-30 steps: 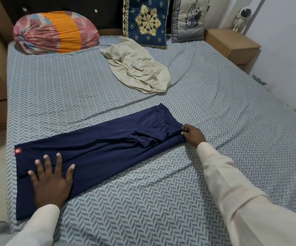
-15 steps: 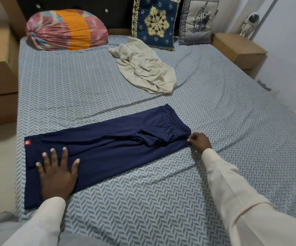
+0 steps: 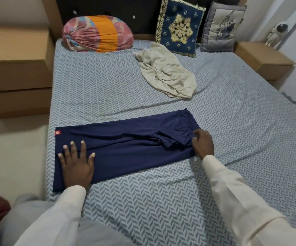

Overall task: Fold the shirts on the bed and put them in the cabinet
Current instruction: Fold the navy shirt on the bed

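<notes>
Two shirts lie on the bed [image 3: 161,201], and neither looks finished; the navy shirt [image 3: 126,150] is the further along, lying across the near part of the bed as a long narrow band with its sides turned in, a small red tag [image 3: 57,132] at its far left corner and a bunched sleeve near its right end; the left hand [image 3: 77,162] lies flat on the band's left end, fingers straight and spread, pressing the cloth down and grasping nothing; the right hand [image 3: 203,144] sits at the band's right end with its fingers curled down into the bunched cloth and seems to pinch it, though the fingertips are partly hidden; I judge the lengthwise folds to be done and the crosswise fold, end over end, to be what is left for this shirt, once that loose sleeve is tucked flat; the beige shirt [image 3: 166,73] is a crumpled heap well apart from the navy one, nearer the headboard and just in front of the blue cushion [image 3: 179,27], so all its folding remains; wooden units stand at either side of the bed, but I cannot tell whether either is the cabinet, and no shirt is seen put away; the task seems well short of halfway.
</notes>
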`<move>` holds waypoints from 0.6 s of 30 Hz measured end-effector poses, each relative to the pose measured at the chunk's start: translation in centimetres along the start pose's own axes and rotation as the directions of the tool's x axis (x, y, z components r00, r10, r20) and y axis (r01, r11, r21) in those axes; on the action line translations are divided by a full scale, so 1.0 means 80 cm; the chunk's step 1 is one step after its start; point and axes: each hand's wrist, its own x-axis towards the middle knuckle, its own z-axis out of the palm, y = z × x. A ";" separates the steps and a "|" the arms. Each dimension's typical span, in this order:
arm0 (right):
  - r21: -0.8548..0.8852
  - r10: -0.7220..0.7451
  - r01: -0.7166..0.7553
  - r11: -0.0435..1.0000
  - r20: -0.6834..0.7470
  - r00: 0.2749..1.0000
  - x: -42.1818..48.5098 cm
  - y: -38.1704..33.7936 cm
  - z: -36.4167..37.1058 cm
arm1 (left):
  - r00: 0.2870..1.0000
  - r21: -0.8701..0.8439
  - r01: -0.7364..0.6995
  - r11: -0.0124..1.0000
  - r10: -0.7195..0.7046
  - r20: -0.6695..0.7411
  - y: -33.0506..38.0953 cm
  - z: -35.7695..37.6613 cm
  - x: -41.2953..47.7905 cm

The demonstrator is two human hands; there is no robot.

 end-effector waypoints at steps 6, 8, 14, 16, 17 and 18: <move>0.023 -0.323 0.322 0.946 0.045 0.945 -0.041 -0.134 0.078 | 0.936 -0.186 0.348 0.919 -0.351 0.017 -0.011 -0.042 -0.027; 0.019 -0.441 0.442 0.897 0.099 0.892 -0.063 -0.182 0.106 | 0.899 -0.167 0.437 0.884 -0.422 0.119 -0.023 -0.055 -0.043; 0.027 -0.603 0.626 0.780 0.301 0.739 -0.129 -0.317 0.175 | 0.802 -0.181 0.582 0.793 -0.522 0.291 -0.056 -0.073 -0.052; 0.056 -0.654 0.678 0.733 0.334 0.679 -0.154 -0.354 0.190 | 0.779 -0.212 0.611 0.762 -0.532 0.333 -0.061 -0.074 -0.048; 0.070 -0.676 0.702 0.709 0.350 0.648 -0.165 -0.374 0.198 | 0.773 -0.242 0.621 0.745 -0.533 0.342 -0.066 -0.075 -0.046; 0.075 -0.680 0.712 0.698 0.377 0.628 -0.175 -0.390 0.203 | 0.774 -0.271 0.622 0.735 -0.526 0.352 -0.067 -0.075 -0.046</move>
